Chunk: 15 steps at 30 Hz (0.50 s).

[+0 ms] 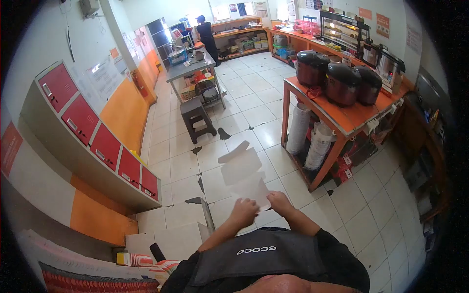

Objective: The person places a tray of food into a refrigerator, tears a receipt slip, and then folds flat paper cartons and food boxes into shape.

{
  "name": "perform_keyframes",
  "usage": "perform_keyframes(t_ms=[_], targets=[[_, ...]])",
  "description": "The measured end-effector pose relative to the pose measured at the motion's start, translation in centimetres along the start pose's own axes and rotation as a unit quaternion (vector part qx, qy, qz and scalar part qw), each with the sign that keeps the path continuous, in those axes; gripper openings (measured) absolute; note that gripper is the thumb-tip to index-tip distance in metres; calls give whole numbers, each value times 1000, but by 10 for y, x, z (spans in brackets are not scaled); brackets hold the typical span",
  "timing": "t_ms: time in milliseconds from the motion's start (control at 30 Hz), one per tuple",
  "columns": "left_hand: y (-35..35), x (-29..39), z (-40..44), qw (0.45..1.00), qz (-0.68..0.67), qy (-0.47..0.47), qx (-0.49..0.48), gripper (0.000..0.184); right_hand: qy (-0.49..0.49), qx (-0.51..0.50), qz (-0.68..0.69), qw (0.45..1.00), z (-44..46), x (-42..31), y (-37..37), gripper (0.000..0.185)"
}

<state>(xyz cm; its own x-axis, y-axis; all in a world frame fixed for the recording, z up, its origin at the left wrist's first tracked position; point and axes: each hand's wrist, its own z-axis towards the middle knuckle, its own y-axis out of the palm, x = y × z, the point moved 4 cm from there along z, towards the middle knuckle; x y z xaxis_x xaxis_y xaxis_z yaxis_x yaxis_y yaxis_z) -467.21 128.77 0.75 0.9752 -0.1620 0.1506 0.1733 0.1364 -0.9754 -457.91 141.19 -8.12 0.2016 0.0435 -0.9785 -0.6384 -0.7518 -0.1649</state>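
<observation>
A white paper box blank [242, 168], flat with flaps along its outline, stretches out in front of my body above the tiled floor. My left hand [245, 212] is closed on its near left edge. At the near right corner, my right hand [280, 203] grips the same blank between thumb and fingers. The blank is pale against the white tiles, so its exact outline is hard to make out.
Red lockers [102, 141] line the left wall. Rice cookers [343, 84] stand on an orange table [317, 105] at right, stacked containers [318, 145] below. Ahead are a grey stool [197, 117] and metal table [193, 69]. Another person [207, 41] stands at the back.
</observation>
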Motion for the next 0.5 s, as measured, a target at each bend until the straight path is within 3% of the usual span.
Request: perform_keyframes(t_ms=[67, 100, 167, 233, 300, 400, 500], targets=[[1, 16, 2, 984, -118, -10, 131, 15, 6, 4, 32, 999, -15, -28, 10, 30], [3, 18, 4, 976, -119, -17, 184, 14, 41, -12, 108, 993, -10, -13, 15, 30], [-7, 19, 5, 978, -60, -10, 198, 14, -4, -23, 69, 997, -5, 3, 9, 30], [-10, 16, 4, 971, -51, -24, 233, 13, 13, -16, 190, 981, -7, -5, 8, 29], [-4, 8, 1, 951, -91, -59, 288, 11, 91, 11, 458, 884, -12, -17, 13, 27], [4, 1, 0, 932, -165, -139, 291, 9, 32, 62, 360, 930, -18, -39, 6, 26], [0, 6, 2, 936, -148, -127, 293, 9, -28, 62, 193, 979, -15, -39, 1, 27]])
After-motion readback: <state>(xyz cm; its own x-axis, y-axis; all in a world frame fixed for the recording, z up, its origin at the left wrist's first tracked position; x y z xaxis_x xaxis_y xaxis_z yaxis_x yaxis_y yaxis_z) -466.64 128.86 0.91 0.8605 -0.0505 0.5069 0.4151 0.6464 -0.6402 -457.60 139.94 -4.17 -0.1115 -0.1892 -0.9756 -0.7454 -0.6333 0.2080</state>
